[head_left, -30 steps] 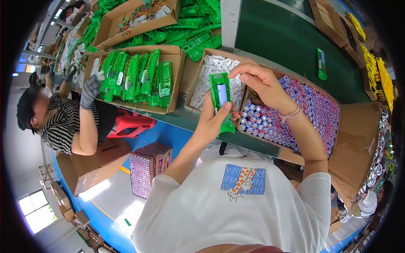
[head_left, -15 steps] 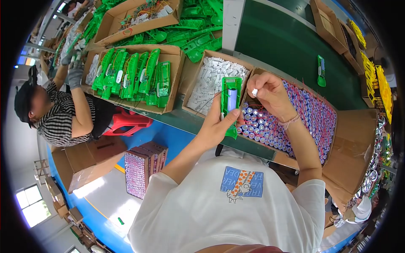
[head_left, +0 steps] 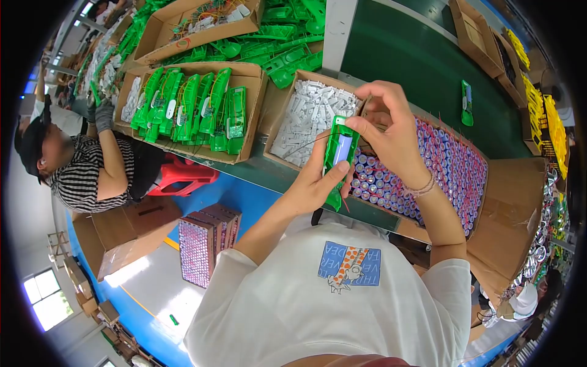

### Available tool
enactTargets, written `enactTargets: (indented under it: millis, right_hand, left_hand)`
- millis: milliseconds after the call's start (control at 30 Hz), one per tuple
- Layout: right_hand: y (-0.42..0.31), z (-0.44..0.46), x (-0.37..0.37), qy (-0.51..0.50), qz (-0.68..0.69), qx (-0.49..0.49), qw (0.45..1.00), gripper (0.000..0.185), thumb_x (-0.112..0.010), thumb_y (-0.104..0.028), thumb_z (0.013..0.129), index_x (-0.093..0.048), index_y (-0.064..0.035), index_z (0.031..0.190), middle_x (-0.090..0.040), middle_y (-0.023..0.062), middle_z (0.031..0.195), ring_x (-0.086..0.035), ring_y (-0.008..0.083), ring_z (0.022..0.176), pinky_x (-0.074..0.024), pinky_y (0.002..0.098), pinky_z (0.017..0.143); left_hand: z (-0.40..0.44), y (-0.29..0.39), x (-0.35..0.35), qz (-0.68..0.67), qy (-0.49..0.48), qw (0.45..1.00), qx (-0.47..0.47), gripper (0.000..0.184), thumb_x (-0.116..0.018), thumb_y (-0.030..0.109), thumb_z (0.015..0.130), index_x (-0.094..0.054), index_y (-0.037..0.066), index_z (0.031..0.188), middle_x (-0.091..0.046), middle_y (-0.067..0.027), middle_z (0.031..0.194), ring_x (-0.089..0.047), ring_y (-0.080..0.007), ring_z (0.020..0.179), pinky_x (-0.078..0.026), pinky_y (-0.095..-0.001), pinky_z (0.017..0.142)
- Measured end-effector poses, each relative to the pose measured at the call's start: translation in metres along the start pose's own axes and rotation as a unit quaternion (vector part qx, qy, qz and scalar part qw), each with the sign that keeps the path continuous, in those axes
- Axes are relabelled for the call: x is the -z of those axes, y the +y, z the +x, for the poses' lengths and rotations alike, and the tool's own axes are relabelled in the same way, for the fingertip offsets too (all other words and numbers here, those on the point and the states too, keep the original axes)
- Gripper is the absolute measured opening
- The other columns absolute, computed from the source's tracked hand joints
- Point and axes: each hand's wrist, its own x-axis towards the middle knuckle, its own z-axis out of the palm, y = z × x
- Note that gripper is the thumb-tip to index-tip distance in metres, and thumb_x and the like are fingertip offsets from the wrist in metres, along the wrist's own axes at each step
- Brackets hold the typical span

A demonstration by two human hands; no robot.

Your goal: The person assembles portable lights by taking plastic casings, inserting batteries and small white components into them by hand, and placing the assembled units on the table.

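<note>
My left hand (head_left: 318, 183) is wrapped round a narrow green plastic housing (head_left: 332, 156), which it holds tilted with the open side up. Inside the housing lies a lilac cylindrical battery cell (head_left: 343, 148), partly covered by my left thumb. At the housing's upper end sits a small white plastic piece (head_left: 340, 121). My right hand (head_left: 394, 131) is closed there, thumb tip against that piece, other fingers curled behind it. Thin dark and red wires trail from the housing.
A carton of white plastic parts (head_left: 306, 116) and a carton of battery cells (head_left: 452, 171) stand under my hands. To the left is a carton of wired green housings (head_left: 199, 110). Another person (head_left: 92, 165) sits beyond it. One housing (head_left: 467, 103) lies on the green table.
My right hand has brought the small white piece left to the upper end of the housing. The housing has tilted, its top leaning right. The person at left has shifted slightly.
</note>
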Motion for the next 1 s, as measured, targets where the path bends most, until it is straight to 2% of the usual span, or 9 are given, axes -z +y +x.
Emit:
enactTargets:
  millis: [133, 200, 367, 467, 533, 633, 700, 767, 1000]
  right_hand:
    - [0.01, 0.0, 0.006, -0.1, -0.031, 0.006, 0.995, 0.019, -0.071, -0.004, 0.084, -0.066, -0.0054, 0.102, -0.059, 0.0038, 0.091, -0.057, 0.0112, 0.079, -0.0499, 0.0237, 0.067]
    - [0.006, 0.003, 0.009, -0.043, -0.234, 0.236, 0.942, 0.017, -0.07, -0.006, 0.082, -0.068, -0.0067, 0.099, -0.056, 0.0064, 0.087, -0.056, 0.018, 0.075, -0.0472, 0.0277, 0.062]
    - [-0.003, -0.008, 0.005, -0.17, -0.251, 0.247, 0.92, 0.022, -0.072, -0.008, 0.078, -0.07, -0.0082, 0.1, -0.052, 0.0078, 0.081, -0.055, 0.023, 0.071, -0.0459, 0.0314, 0.059]
    - [0.009, -0.008, 0.013, -0.129, -0.18, 0.286, 0.932, 0.011, -0.069, -0.01, 0.084, -0.067, -0.0046, 0.093, -0.051, 0.0054, 0.078, -0.053, 0.0181, 0.067, -0.0434, 0.0304, 0.054]
    - [0.007, -0.009, 0.024, -0.176, 0.19, -0.145, 0.955, 0.014, -0.062, -0.014, 0.092, -0.061, -0.0018, 0.085, -0.049, 0.0028, 0.077, -0.049, 0.0129, 0.062, -0.0401, 0.028, 0.05]
    - [0.019, -0.008, 0.025, -0.191, 0.437, -0.18, 0.86, 0.019, -0.054, -0.016, 0.097, -0.055, -0.0016, 0.084, -0.046, 0.0015, 0.077, -0.043, 0.0087, 0.061, -0.0372, 0.0245, 0.048]
    - [0.008, -0.009, 0.022, -0.18, 0.399, -0.204, 0.876, 0.014, -0.053, -0.013, 0.097, -0.053, -0.0012, 0.091, -0.043, 0.0012, 0.076, -0.041, 0.0075, 0.064, -0.0381, 0.0213, 0.053]
    - [-0.003, -0.008, 0.012, -0.014, 0.156, -0.032, 0.987, 0.01, -0.052, -0.011, 0.097, -0.054, -0.0008, 0.098, -0.042, -0.0007, 0.077, -0.041, 0.0063, 0.069, -0.0402, 0.0193, 0.062]
    - [0.012, -0.03, 0.024, -0.105, 0.086, -0.237, 0.962, 0.02, -0.058, -0.015, 0.096, -0.061, -0.0016, 0.111, -0.061, -0.0002, 0.095, -0.054, 0.0064, 0.085, -0.0448, 0.0233, 0.074]
  left_hand:
    - [0.002, -0.001, 0.001, -0.007, 0.002, 1.0, 0.011, 0.054, -0.045, 0.021, 0.102, -0.017, 0.009, 0.146, -0.052, -0.0075, 0.088, -0.055, -0.0113, 0.066, -0.05, -0.028, 0.061]
    - [0.005, 0.004, 0.002, 0.058, 0.016, 0.998, 0.023, 0.055, -0.047, 0.021, 0.101, -0.019, 0.004, 0.145, -0.058, -0.0147, 0.093, -0.063, -0.0223, 0.071, -0.052, -0.0353, 0.065]
    - [0.01, -0.004, -0.006, 0.289, 0.06, 0.955, 0.035, 0.064, -0.055, 0.023, 0.097, -0.019, -0.006, 0.141, -0.058, -0.0334, 0.114, -0.061, -0.0515, 0.095, -0.05, -0.0492, 0.078]
    - [0.009, -0.001, -0.011, 0.304, 0.044, 0.95, 0.06, 0.06, -0.051, 0.02, 0.099, -0.017, -0.002, 0.143, -0.062, -0.025, 0.103, -0.067, -0.0393, 0.082, -0.052, -0.0435, 0.069]
    - [0.01, 0.002, -0.012, 0.089, 0.015, 0.995, 0.04, 0.054, -0.046, 0.018, 0.102, -0.017, 0.003, 0.144, -0.059, -0.0142, 0.091, -0.063, -0.0225, 0.069, -0.052, -0.0344, 0.061]
    - [0.013, -0.007, -0.014, 0.016, 0.008, 1.0, -0.002, 0.051, -0.044, 0.017, 0.103, -0.016, 0.007, 0.145, -0.053, -0.006, 0.085, -0.055, -0.0117, 0.064, -0.05, -0.0267, 0.057]
    - [0.014, -0.01, -0.016, 0.007, 0.014, 1.0, -0.004, 0.049, -0.045, 0.02, 0.103, -0.02, 0.008, 0.143, -0.054, -0.0075, 0.087, -0.056, -0.0131, 0.064, -0.05, -0.0273, 0.056]
    - [0.014, -0.012, -0.016, -0.001, 0.026, 1.0, -0.009, 0.047, -0.047, 0.023, 0.103, -0.023, 0.009, 0.14, -0.055, -0.009, 0.09, -0.056, -0.0146, 0.064, -0.051, -0.0279, 0.056]
    - [0.023, -0.023, -0.021, 0.145, 0.111, 0.983, 0.0, 0.044, -0.05, 0.029, 0.101, -0.03, 0.004, 0.131, -0.055, -0.0157, 0.092, -0.06, -0.0223, 0.084, -0.051, -0.0359, 0.077]
